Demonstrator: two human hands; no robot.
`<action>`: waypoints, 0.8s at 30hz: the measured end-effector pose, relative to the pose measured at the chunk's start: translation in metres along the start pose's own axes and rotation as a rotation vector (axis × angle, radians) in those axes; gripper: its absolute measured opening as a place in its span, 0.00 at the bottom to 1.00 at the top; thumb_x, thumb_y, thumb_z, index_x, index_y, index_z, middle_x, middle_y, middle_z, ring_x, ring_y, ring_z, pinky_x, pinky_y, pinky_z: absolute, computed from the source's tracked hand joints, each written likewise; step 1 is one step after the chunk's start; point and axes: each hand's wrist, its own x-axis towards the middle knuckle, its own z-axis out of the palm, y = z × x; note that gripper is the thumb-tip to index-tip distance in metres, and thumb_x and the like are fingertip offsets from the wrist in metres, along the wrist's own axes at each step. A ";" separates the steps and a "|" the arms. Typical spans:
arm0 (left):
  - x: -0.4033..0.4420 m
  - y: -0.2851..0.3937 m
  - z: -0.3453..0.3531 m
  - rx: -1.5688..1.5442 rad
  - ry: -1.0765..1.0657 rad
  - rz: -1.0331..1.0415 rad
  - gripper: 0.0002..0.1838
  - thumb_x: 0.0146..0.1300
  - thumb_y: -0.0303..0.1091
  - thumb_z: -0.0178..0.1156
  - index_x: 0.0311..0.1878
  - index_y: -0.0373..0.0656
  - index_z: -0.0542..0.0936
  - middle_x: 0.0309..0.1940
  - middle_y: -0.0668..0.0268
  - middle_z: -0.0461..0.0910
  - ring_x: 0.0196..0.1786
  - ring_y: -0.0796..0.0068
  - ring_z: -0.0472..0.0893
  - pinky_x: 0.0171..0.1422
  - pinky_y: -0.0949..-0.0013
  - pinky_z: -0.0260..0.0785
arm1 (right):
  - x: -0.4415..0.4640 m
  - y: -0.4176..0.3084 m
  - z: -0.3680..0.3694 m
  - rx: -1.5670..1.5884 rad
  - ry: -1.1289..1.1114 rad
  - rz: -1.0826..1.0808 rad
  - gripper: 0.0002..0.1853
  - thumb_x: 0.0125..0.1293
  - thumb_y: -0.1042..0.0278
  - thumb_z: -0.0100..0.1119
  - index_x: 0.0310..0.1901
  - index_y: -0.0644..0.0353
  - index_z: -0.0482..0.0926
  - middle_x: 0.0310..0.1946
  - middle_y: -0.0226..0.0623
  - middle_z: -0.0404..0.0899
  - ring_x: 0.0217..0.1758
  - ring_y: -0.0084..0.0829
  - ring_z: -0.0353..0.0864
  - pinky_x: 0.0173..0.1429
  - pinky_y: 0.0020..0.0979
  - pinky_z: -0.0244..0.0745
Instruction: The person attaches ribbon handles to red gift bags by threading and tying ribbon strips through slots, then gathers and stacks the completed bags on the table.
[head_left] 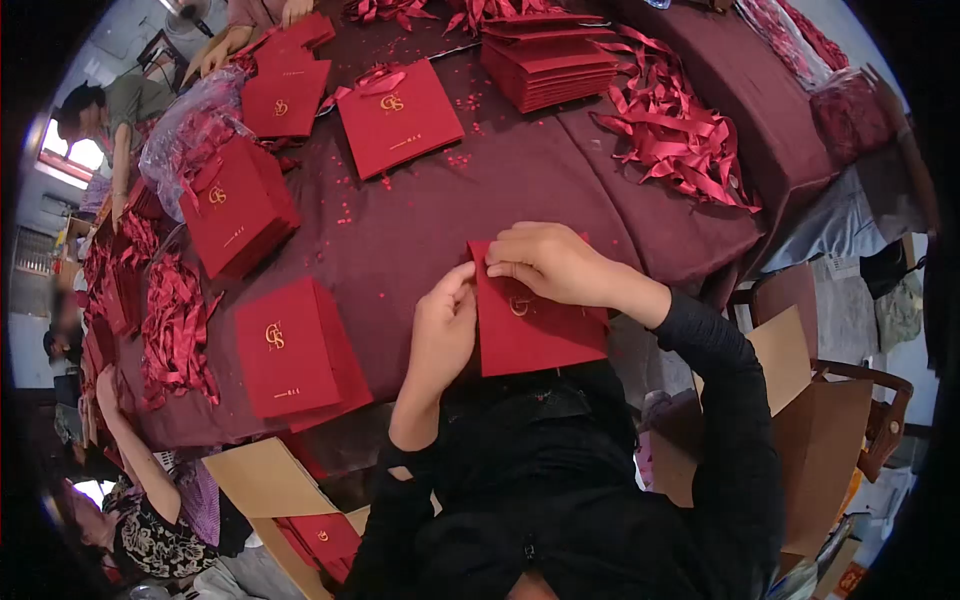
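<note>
A red paper gift bag [540, 340] with gold lettering lies at the table's near edge, right in front of my body. My left hand [445, 325] is closed at its upper left edge, thumb and fingertips pinching there. From the right, my right hand [555, 262] reaches over the bag's top, its fingers bent and pressed together on the upper edge. My right hand covers part of the gold lettering. Whether a ribbon end is between the fingertips I cannot tell. To the left lies a stack of similar bags [290, 345], apart from my hands.
Loose red ribbons [680, 130] lie at the right back, beside a pile of folded bags [550, 65]. A bag with a ribbon bow [400, 120] lies mid-table. Cardboard boxes [265, 480] stand below the edge. Co-workers [150, 490] sit along the left.
</note>
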 end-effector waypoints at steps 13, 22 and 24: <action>0.010 0.020 -0.002 0.368 0.087 0.079 0.09 0.66 0.23 0.52 0.45 0.37 0.80 0.29 0.49 0.79 0.31 0.66 0.83 0.35 0.65 0.70 | -0.009 0.006 -0.006 0.195 -0.024 0.120 0.12 0.69 0.65 0.59 0.35 0.67 0.73 0.29 0.46 0.72 0.33 0.47 0.73 0.40 0.39 0.69; 0.010 0.012 -0.032 0.067 0.294 -0.034 0.10 0.74 0.31 0.51 0.43 0.33 0.78 0.26 0.62 0.80 0.28 0.76 0.82 0.35 0.71 0.79 | -0.017 0.004 -0.003 0.250 0.026 0.135 0.11 0.69 0.67 0.58 0.34 0.68 0.74 0.30 0.45 0.71 0.36 0.44 0.73 0.41 0.39 0.69; 0.007 0.010 -0.025 0.122 0.344 0.003 0.10 0.74 0.31 0.51 0.43 0.33 0.78 0.25 0.62 0.80 0.28 0.76 0.82 0.33 0.72 0.78 | -0.018 0.001 0.001 0.204 0.046 0.141 0.10 0.68 0.68 0.58 0.34 0.67 0.74 0.29 0.45 0.71 0.36 0.44 0.72 0.41 0.39 0.68</action>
